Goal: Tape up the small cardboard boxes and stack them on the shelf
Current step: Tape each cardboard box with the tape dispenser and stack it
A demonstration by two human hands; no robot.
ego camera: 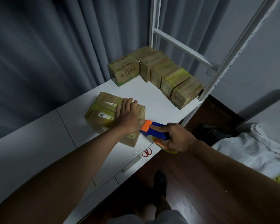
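White cabinet top, long and flat with drawer fronts along its near edge: bears all the boxes. White metal shelf frame with slotted uprights: stands over the far end of the top, grey curtain behind.

Row of taped brown cardboard boxes, green-printed: packed side by side along the back under the frame; one more taped box with dark lettering sits at the row's left end, touching it.

Single brown cardboard box with glossy tape bands and a small white label: near edge of the top, well apart from the row.

Left hand: laid flat on that box's lid, fingers straight and together, pressing down.

Blue and orange tape dispenser: orange head against the box's near right corner, clear roll beneath.

Right hand: wrapped round the dispenser's blue handle.

Red-handled item, probably scissors: on the top's front lip, partly out of view.
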